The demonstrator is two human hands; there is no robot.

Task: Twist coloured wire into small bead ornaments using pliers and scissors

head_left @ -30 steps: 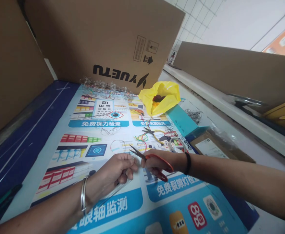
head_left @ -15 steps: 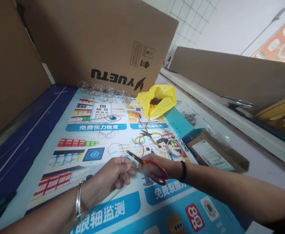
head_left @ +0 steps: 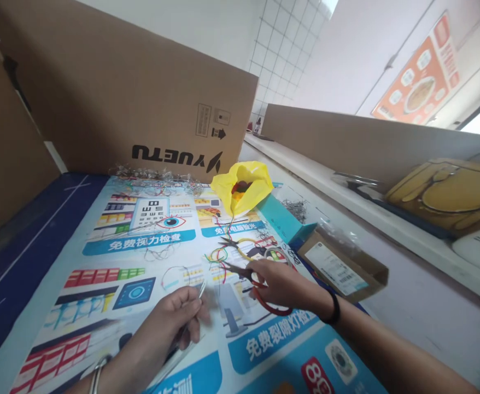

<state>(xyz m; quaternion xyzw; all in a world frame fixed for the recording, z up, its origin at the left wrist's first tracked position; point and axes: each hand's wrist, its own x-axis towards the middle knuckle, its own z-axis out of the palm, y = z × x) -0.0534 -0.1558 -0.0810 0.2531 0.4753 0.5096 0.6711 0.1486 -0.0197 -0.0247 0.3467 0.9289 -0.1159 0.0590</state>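
In the head view, the printed sheet (head_left: 207, 355) runs up to the cardboard box (head_left: 153, 104) at upper centre, its left edge slanting toward the lower left corner, with the yellow bag (head_left: 246, 202) and brown carton (head_left: 334, 262) bounding the right side and a strip of room between the hands! Right of centre, the right hand (head_left: 281, 284) is closed around the scissors (head_left: 245, 272), blades pointing left and slightly up, long axis sloping down to red handles at right; lower centre, the left hand (head_left: 182, 317) pinches thin strands (head_left: 202, 288) angled toward upper right.
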